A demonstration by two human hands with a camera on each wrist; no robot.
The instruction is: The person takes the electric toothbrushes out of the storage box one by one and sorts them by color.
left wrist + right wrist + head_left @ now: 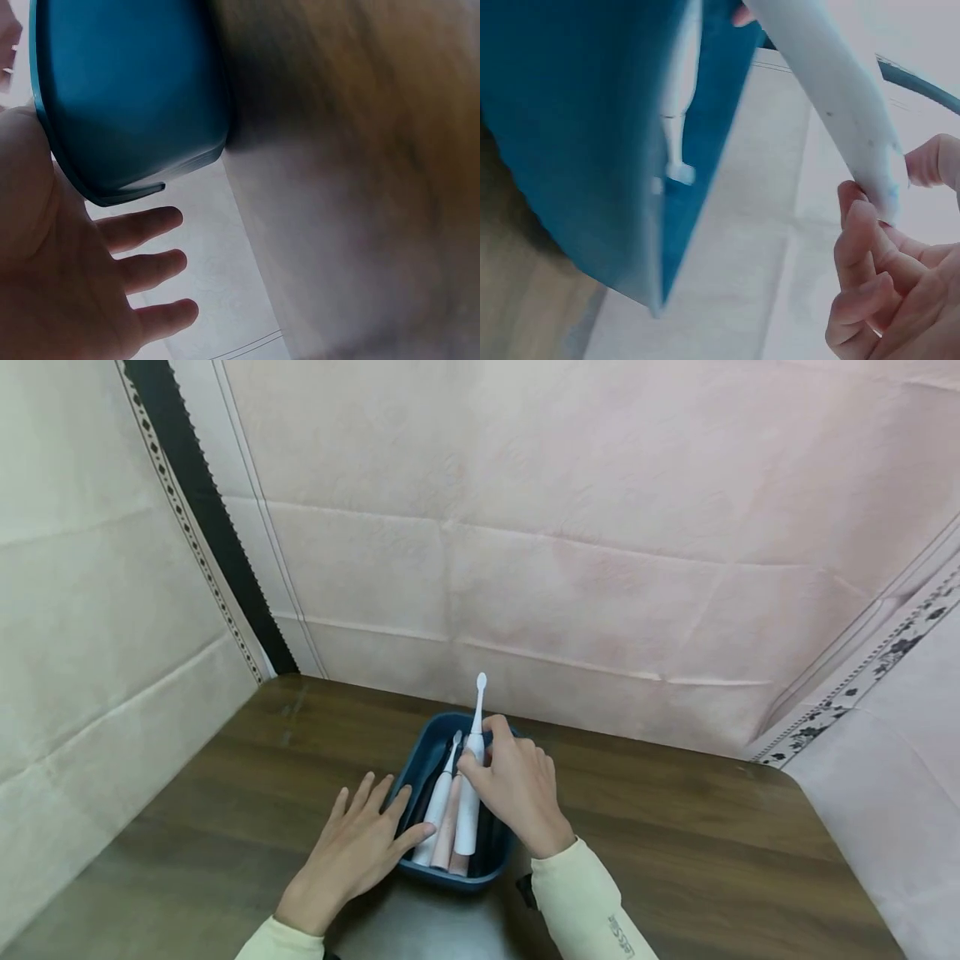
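My right hand (521,777) pinches a white electric toothbrush (468,814) between thumb and fingers, its brush head pointing away toward the wall. The toothbrush is raised over a dark blue bin (450,882). In the right wrist view the toothbrush handle (825,90) slants down into the fingertips. Inside the bin lie another white electric toothbrush (432,822) and a pink handle (447,827) next to it. My left hand (352,847), fingers spread and straight, rests at the bin's left rim. The left wrist view shows its palm against the bin's outer wall (135,82).
The bin stands on a brown wood-grain table (660,818), near its far edge. Pale cloth (525,568) hangs behind the table, with more on the left and right sides. A dark strip (210,510) runs down the cloth at the back left.
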